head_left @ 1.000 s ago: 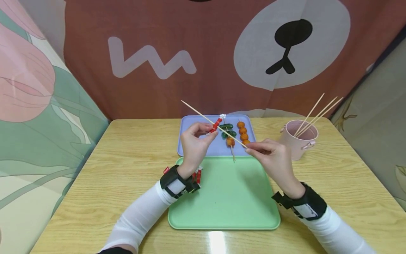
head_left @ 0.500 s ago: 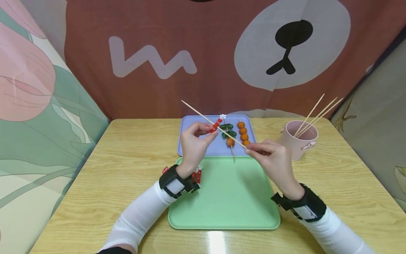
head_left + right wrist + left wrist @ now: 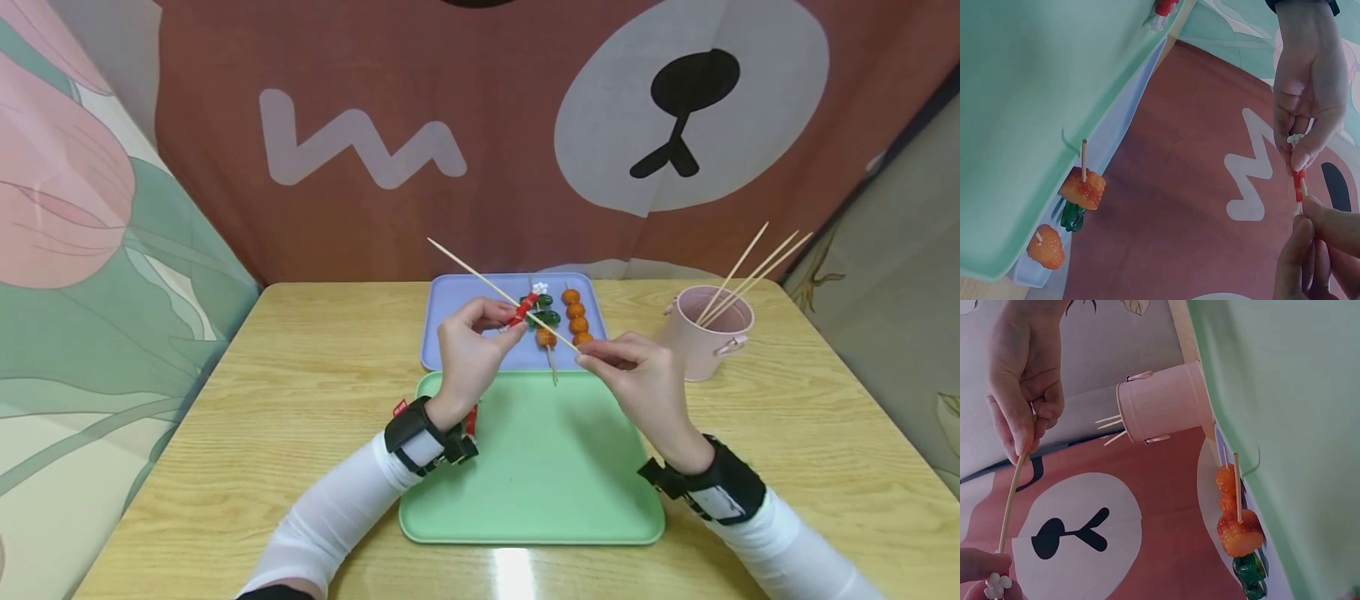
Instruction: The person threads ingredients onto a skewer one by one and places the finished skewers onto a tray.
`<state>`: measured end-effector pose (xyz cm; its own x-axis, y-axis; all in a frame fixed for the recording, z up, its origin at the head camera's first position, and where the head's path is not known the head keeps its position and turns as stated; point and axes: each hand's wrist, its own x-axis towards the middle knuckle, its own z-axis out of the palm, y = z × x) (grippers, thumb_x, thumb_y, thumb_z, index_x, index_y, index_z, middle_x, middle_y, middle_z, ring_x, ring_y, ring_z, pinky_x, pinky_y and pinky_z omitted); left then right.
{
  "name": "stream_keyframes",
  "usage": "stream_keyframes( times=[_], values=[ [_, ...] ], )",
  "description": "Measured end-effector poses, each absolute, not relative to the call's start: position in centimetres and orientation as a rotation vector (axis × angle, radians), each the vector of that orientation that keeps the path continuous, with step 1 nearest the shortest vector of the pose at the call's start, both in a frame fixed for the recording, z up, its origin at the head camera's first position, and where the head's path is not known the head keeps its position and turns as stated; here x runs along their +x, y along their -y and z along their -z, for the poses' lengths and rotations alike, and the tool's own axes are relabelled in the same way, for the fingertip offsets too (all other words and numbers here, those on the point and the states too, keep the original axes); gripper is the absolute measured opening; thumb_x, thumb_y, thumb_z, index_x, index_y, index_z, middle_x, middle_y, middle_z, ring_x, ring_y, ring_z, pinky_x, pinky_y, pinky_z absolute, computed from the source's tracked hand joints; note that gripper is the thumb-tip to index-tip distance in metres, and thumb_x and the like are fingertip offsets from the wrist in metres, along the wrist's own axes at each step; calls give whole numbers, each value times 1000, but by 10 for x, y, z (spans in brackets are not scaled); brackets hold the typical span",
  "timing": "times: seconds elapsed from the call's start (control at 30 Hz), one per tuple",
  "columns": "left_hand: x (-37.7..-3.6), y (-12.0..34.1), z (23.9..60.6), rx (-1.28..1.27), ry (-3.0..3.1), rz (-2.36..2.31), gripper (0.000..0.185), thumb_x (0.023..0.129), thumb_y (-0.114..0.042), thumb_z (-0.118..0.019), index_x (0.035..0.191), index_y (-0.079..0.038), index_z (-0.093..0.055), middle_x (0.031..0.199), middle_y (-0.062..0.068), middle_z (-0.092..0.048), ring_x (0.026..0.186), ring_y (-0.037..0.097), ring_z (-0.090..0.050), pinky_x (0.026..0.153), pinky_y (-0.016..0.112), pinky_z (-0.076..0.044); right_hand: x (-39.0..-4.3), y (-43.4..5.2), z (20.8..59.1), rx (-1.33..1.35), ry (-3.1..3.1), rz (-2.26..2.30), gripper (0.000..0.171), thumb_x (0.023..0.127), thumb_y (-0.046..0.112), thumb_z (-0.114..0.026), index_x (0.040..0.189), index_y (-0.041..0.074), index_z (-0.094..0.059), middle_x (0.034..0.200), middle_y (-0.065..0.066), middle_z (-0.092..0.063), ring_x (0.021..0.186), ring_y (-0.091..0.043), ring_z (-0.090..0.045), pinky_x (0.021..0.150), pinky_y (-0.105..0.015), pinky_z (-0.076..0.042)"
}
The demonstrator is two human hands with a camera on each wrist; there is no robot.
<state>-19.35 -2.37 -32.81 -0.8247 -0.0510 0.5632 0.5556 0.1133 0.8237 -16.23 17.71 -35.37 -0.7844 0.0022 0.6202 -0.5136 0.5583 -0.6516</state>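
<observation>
The left hand (image 3: 471, 354) is pinching a small red piece with white ends (image 3: 522, 307) between the thumb and the first fingers, and it is holding this piece up above the far edge of the green tray (image 3: 531, 467). The right hand (image 3: 643, 375) is gripping a thin wooden skewer (image 3: 501, 293) at its lower end with curled fingertips. The skewer is slanting up and to the left, and it is crossing the red piece just beside the left fingertips; whether the stick is passing through the piece or only lying against it, I cannot tell from these views. The two hands are near each other but they are not touching.

Behind the hands, a lilac tray (image 3: 457, 329) is lying on the wooden table (image 3: 300, 400), touching the far edge of the green tray. On it one skewer with orange balls (image 3: 576, 318) is lying, and beside it another skewer with green pieces and an orange piece (image 3: 545, 325). At the right, well apart from the hands, a pink cup (image 3: 707, 332) is standing with several bare sticks (image 3: 750, 267) leaning in it. Another red piece (image 3: 472, 419) is showing near the left wrist band, at the edge of the green tray.
</observation>
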Motion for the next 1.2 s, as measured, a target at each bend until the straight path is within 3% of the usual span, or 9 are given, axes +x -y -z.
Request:
stream_keyframes(
  times=[0.23,0.63,0.9,1.2],
  values=[
    [-212,28,353,-521,1937,1765,14,72,1,-79,74,1,-65,83,15,-70,77,21,-67,73,30,-57,-161,-176,355,422,2241,-1166,16,68,4,-82,83,3,-77,74,-7,-71,65,-3,-61,54,-10,-46],
    [-199,13,363,-586,2061,1787,14,73,-6,-80,79,0,-69,89,13,-71,76,23,-69,72,36,-58,-162,-167,354,427,2226,-1196,16,69,7,-82,84,3,-77,74,-6,-72,67,-10,-63,59,-9,-47],
    [-199,12,363,-601,2084,1776,11,75,-6,-78,79,-4,-69,87,8,-71,75,15,-68,72,29,-57,-161,-169,353,420,2349,-1159,17,72,6,-80,89,1,-75,79,-7,-72,65,-8,-63,59,-10,-50],
    [-200,33,348,-739,2241,1634,21,83,-20,-74,101,-11,-69,99,2,-69,88,9,-65,82,26,-54,-167,-185,354,407,2330,-1097,15,74,4,-79,88,0,-76,76,-10,-71,66,-10,-60,55,-10,-45]
  ],
)
